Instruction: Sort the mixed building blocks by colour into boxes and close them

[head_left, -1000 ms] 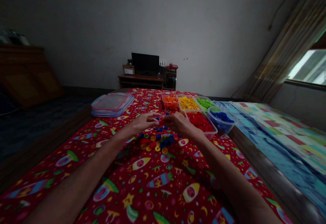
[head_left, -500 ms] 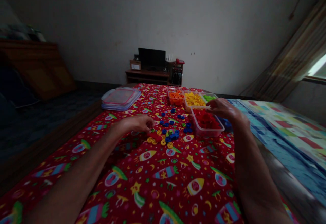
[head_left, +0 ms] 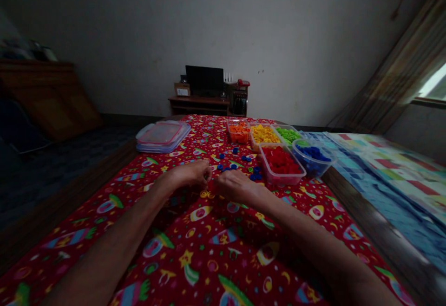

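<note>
My left hand [head_left: 198,174] is closed in a pinch over the middle of the table; whatever lies between its fingertips is too small to make out. Close beside it, my right hand [head_left: 234,185] is also closed, its fingertips turned toward the left hand and mostly hidden. A bit of red plastic [head_left: 211,185] shows in the gap between them; I cannot tell whether it is held. Yellow ring-shaped pieces [head_left: 204,194] lie just below the hands. Small blue pieces [head_left: 256,174] are scattered behind and to the right, partly covered by my right hand.
Clear tubs hold red pieces [head_left: 281,161], blue pieces [head_left: 313,153], yellow pieces [head_left: 264,134], green pieces [head_left: 287,134] and orange pieces [head_left: 239,132]. Stacked lids [head_left: 162,136] lie at the back left. A patterned red cloth [head_left: 230,255] covers the table. A bed [head_left: 383,166] stands right.
My right hand has moved left from the red tub to beside my left hand, uncovering the blue tub. My left hand has stayed nearly in place.
</note>
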Available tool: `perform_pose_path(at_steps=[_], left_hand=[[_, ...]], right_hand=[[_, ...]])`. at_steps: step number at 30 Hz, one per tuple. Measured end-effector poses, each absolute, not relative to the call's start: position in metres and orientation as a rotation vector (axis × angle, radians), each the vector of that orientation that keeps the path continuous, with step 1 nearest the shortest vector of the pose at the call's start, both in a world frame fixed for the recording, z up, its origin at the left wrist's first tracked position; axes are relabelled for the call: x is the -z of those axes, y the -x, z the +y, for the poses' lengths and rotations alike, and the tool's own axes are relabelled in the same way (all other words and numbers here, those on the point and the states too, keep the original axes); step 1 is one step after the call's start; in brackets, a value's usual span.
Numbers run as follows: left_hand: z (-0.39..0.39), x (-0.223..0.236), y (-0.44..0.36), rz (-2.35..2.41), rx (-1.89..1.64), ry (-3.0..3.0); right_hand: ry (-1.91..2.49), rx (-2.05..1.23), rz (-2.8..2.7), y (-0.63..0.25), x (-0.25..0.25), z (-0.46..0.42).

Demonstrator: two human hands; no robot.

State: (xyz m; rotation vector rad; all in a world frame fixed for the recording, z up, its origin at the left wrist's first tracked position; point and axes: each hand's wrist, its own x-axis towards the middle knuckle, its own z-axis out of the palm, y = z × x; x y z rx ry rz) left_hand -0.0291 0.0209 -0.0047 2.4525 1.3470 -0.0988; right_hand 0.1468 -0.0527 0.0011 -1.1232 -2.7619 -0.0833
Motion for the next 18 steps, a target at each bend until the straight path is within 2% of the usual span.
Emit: perform_pose_path(at_steps=[6,12,18], left_hand=[[0.031,-0.001,0.041,1.307,-0.061,-2.253],[0.032,-0.006,0.032,1.143,-0.565,-2.024],[0.013,-0.005,0.009,1.002,-0.78,-1.623]], right_hand=[[0.997,0.037,-2.599,-0.162,0.013,-0.039],[1.064,-0.307,-2.046,-0.165,0.003,-0.017],[1.0,-0.545,-1.792,-0.164,-0.002,-0.012]])
